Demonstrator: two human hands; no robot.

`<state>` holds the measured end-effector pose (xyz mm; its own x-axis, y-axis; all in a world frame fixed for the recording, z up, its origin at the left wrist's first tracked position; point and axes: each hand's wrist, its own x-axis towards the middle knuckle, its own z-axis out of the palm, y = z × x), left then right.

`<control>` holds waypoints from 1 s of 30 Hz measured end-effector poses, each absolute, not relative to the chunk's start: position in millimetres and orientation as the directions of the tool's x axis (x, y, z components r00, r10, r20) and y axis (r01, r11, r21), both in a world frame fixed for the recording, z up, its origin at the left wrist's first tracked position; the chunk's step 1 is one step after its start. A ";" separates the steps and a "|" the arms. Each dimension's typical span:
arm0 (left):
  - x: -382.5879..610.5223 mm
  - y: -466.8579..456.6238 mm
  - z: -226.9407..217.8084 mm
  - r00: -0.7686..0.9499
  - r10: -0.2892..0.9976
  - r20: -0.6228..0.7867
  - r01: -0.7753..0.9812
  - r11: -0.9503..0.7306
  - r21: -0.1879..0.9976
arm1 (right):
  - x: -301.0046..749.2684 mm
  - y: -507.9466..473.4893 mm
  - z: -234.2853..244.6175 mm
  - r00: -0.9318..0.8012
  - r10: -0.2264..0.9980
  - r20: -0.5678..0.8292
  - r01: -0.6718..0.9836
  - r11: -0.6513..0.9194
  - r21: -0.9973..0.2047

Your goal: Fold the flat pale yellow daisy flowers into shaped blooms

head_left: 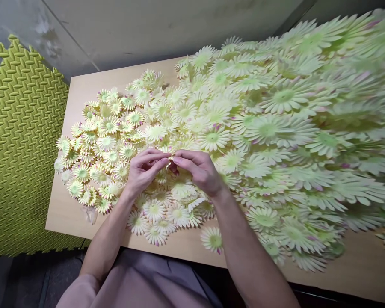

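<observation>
My left hand (pixel 146 168) and my right hand (pixel 199 169) meet over the middle of the spread of flowers. Thumb and fingers of both are pinched together, with the fingertips nearly touching. Between them is a small pale yellow flower piece (pixel 170 159), mostly covered by the fingers. Below and around the hands lie artificial daisy flower heads (pixel 154 210), cream petals with green centres and some pink tips. Left of my left hand is a cluster of smaller flower heads (pixel 111 158). Larger layered petals (pixel 284 96) heap up to the right.
The flowers lie on a light wooden table (pixel 179 247). A yellow-green foam mat (pixel 22 149) stands along its left side. Behind is a grey wall (pixel 131 30). A crumpled clear plastic scrap (pixel 90 214) sits near the table's left front edge.
</observation>
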<state>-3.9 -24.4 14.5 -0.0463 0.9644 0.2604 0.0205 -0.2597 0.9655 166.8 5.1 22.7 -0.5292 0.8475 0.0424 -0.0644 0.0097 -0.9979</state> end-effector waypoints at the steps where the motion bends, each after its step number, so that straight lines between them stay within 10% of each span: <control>1: -4.0 -24.4 14.8 -0.047 0.965 0.260 0.021 -0.259 0.966 | 167.1 5.0 22.5 -0.526 0.849 0.038 -0.059 0.009 -0.998; 21: -1.5 -25.5 5.5 -0.138 0.990 0.043 -0.194 -0.069 0.978 | 160.9 4.8 27.4 -0.471 0.855 0.218 0.162 0.327 -0.931; 30: 4.1 -24.1 5.8 -0.161 0.985 -0.062 -0.403 -0.008 0.915 | 165.3 9.2 22.8 -0.249 0.963 0.101 -0.359 0.005 -0.933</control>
